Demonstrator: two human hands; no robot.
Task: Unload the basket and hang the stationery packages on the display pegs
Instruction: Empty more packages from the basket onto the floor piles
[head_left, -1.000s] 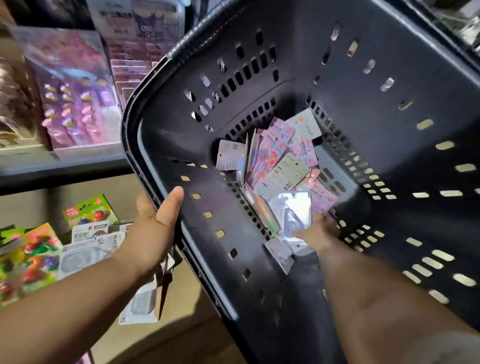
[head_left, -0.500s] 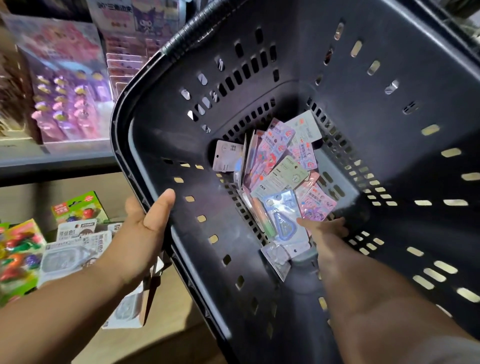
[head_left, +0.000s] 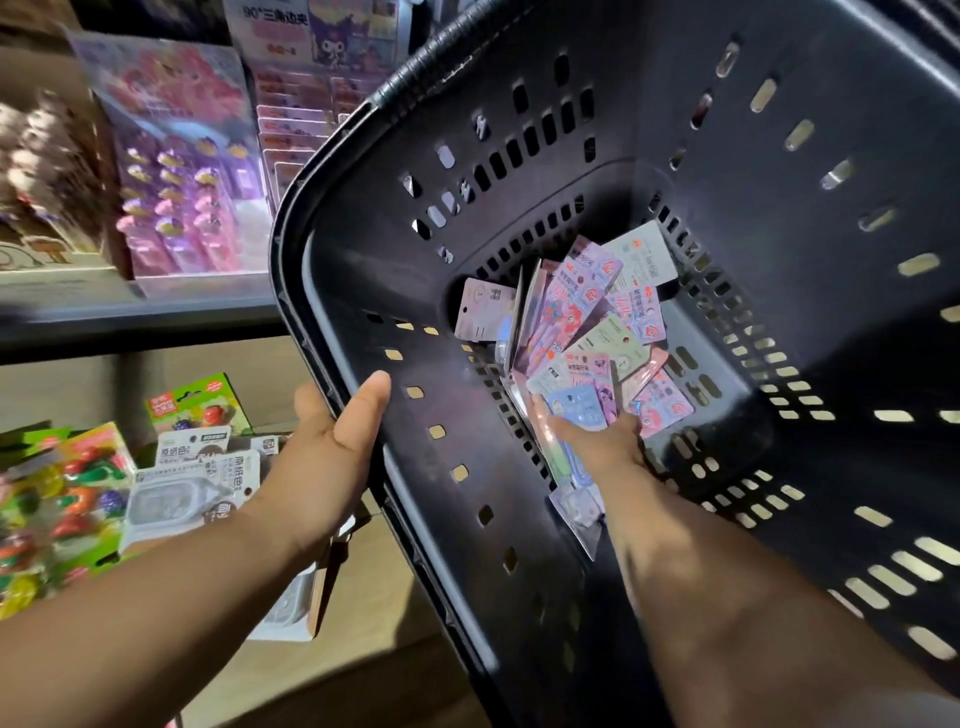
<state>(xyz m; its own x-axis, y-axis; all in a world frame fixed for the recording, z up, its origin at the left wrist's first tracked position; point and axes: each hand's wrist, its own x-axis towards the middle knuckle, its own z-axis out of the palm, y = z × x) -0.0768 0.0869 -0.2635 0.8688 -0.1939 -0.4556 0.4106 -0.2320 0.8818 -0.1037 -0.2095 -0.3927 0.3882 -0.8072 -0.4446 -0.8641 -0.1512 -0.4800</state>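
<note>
Head view: left hand (head_left: 332, 447) curled round basket (head_left: 649, 104) rim; right hand (head_left: 597, 441) among packages (head_left: 587, 322), grip unclear.

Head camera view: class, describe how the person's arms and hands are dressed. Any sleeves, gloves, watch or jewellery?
The left forearm and right forearm are bare: no sleeve, watch or bracelet. The left hand and right hand wear no gloves, and no ring shows. A grey patch at the bottom right corner may be a sleeve edge; too blurred to tell.
</note>
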